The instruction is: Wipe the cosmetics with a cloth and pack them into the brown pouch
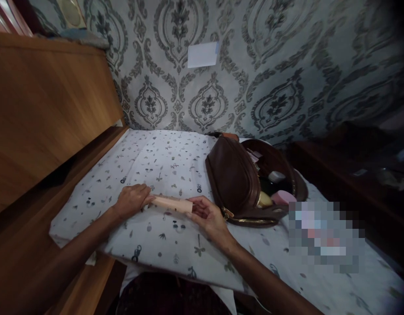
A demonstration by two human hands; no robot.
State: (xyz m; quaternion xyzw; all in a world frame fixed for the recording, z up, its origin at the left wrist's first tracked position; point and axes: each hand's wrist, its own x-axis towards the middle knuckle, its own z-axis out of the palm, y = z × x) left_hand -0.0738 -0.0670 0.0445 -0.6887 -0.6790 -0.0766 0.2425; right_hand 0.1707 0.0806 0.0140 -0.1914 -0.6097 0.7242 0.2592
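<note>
Peach-coloured slim tube [172, 204] lies left-to-right over the patterned white sheet [162, 166], left hand [132, 200] and right hand [209, 217] gripping its ends; right of it, an open brown leather pouch [236, 179] holds small cosmetics.

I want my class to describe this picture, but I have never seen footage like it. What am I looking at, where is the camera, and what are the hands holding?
There is no machine here: these are a person's two bare hands, filmed by one camera worn on the head, looking forward and down. That is why both arms come in from the bottom edge. The left hand and the right hand hold a peach-coloured tube between them, one at each end, over a white patterned pillow. Beside the right hand lies a brown bag, open, with small containers inside, among them a pink container. A wooden panel stands on the left, patterned wallpaper behind. The blocky patch on the right is blurred out.
</note>
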